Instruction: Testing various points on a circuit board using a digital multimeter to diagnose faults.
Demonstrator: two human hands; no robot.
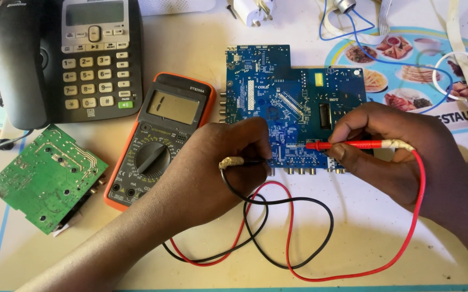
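Left hand pinches the thin black probe; right hand, at 3 o'clock, pinches the light red plastic probe mid-shaft, tip on the stiff, fragile blue circuit board.

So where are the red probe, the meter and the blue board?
red probe (353, 144), head view, middle of its shaft.
meter (172, 107), head view, its screen.
blue board (258, 81), head view, bare upper left part.

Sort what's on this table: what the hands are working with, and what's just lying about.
In use:
blue board
red probe in right hand
black probe in left hand
multimeter

Lying about:
phone
green board
white plug
blue wire
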